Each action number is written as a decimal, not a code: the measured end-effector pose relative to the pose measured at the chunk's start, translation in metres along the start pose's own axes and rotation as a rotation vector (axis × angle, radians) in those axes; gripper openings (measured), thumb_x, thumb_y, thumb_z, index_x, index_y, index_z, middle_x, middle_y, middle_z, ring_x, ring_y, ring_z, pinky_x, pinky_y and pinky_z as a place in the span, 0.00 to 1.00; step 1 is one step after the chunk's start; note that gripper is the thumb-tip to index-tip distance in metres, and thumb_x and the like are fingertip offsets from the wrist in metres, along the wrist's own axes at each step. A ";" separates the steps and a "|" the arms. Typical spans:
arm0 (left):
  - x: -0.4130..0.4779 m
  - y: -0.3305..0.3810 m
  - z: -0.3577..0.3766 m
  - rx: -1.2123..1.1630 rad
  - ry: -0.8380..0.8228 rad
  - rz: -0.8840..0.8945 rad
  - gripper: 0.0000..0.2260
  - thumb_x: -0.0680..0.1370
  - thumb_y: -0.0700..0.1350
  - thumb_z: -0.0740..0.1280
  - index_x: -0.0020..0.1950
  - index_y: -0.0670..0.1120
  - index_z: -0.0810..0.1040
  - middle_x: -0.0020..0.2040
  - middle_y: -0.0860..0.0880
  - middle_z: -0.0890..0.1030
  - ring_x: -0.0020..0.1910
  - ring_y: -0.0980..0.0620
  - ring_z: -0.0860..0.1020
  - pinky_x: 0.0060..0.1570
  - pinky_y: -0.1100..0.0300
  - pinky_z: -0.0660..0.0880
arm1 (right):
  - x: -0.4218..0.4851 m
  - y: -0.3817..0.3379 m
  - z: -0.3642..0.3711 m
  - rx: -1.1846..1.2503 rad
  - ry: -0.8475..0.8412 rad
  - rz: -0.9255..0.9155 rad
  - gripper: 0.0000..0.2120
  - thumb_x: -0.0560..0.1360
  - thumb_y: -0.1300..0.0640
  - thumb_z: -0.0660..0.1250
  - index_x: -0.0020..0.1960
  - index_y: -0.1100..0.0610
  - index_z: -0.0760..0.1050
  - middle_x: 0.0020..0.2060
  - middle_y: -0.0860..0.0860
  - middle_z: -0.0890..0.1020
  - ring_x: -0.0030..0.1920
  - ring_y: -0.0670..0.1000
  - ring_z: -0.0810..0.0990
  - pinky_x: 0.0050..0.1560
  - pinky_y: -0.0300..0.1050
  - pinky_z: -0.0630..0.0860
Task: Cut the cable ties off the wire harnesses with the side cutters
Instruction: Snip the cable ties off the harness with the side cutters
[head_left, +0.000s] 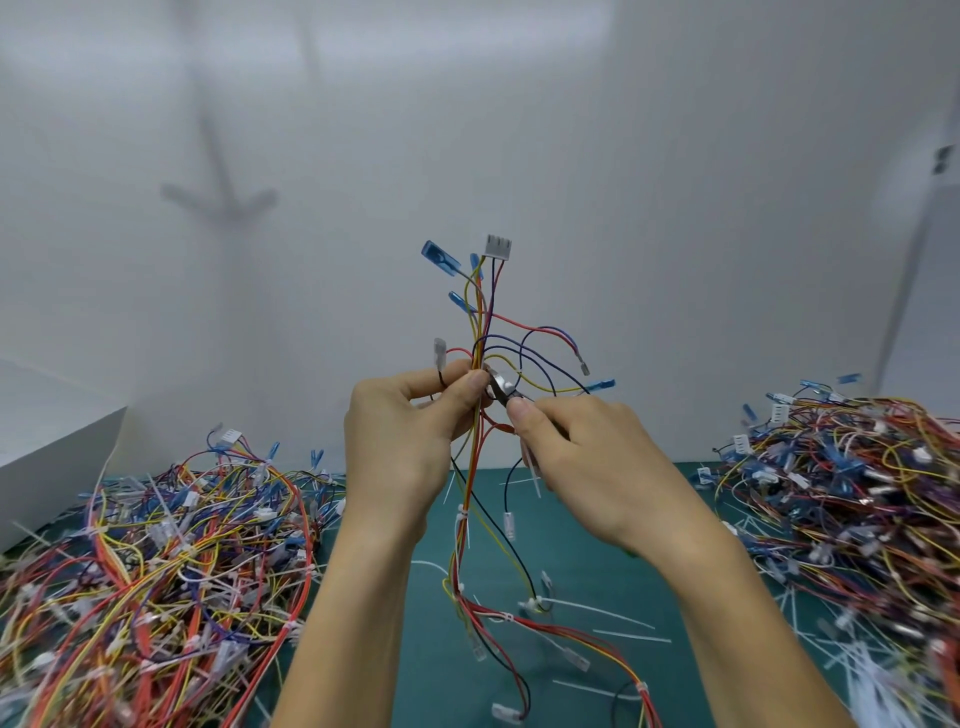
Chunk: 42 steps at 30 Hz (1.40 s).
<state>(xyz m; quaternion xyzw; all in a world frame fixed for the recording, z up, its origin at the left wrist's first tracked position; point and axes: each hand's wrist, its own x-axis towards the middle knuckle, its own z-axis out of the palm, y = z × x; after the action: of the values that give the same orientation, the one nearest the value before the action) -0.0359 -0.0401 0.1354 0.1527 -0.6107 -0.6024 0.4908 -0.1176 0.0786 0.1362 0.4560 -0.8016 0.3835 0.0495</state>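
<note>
As the left hand (410, 421) pinches the upright, many-coloured harness (478, 332), the right hand (587, 457) grips side cutters (501, 388), seemingly against it.

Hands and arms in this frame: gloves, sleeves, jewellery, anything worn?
Nothing worn that shows. The left hand and right hand are bare: no gloves, finger cots or rings. The nails that show are short and unpainted. The left forearm and right forearm are bare down to the bottom edge of the frame, with no sleeve, watch or wrist strap in view.
</note>
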 end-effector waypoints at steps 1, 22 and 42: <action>0.000 0.000 0.000 0.001 -0.001 0.005 0.04 0.72 0.38 0.74 0.46 0.44 0.85 0.39 0.48 0.87 0.40 0.51 0.86 0.41 0.66 0.80 | 0.000 0.000 0.000 0.006 0.000 0.002 0.25 0.82 0.41 0.52 0.34 0.55 0.69 0.30 0.51 0.75 0.34 0.54 0.74 0.38 0.52 0.71; -0.002 -0.001 0.002 0.039 0.011 0.100 0.06 0.73 0.40 0.74 0.44 0.50 0.83 0.40 0.50 0.87 0.41 0.53 0.86 0.43 0.65 0.80 | 0.001 -0.002 -0.002 0.176 -0.017 0.068 0.27 0.82 0.41 0.55 0.37 0.61 0.76 0.29 0.57 0.77 0.31 0.55 0.73 0.42 0.60 0.79; -0.001 -0.002 0.001 0.338 0.058 0.360 0.12 0.75 0.42 0.74 0.44 0.61 0.82 0.46 0.53 0.84 0.45 0.52 0.84 0.50 0.48 0.81 | 0.002 0.003 -0.001 0.419 -0.122 0.118 0.25 0.83 0.43 0.56 0.34 0.56 0.76 0.26 0.51 0.76 0.26 0.49 0.74 0.30 0.45 0.75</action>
<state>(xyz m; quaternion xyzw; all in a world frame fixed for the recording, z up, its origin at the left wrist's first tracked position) -0.0372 -0.0387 0.1334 0.1387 -0.7058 -0.3899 0.5750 -0.1218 0.0787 0.1359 0.4311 -0.7312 0.5155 -0.1173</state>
